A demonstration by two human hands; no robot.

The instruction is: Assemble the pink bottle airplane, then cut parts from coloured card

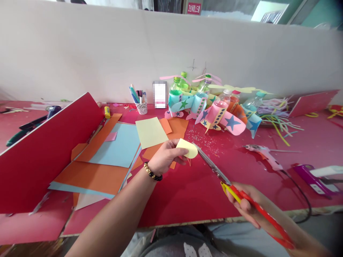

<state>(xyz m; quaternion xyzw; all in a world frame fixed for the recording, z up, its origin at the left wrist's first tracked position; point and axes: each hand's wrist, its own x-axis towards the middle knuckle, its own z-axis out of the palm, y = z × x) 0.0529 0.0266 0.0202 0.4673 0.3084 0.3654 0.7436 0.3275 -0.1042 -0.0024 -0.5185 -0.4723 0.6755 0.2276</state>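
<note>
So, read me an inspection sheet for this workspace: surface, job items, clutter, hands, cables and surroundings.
Surface: red tabletop, with small shreds scattered near its middle.
Job items: yellow paper piece with a rounded end; scissors, tips close beside that end, contact unclear.
Clutter: orange sheet and blue sheet overlapping at left; pen cup and decorated bottles by the partition.
Hands: left hand pinches the paper; right hand grips the scissors' handles.
Cables: dark cable curves from the glue gun toward the near edge; purple power strip at right.
Surroundings: white partition behind; red sign beyond it.
</note>
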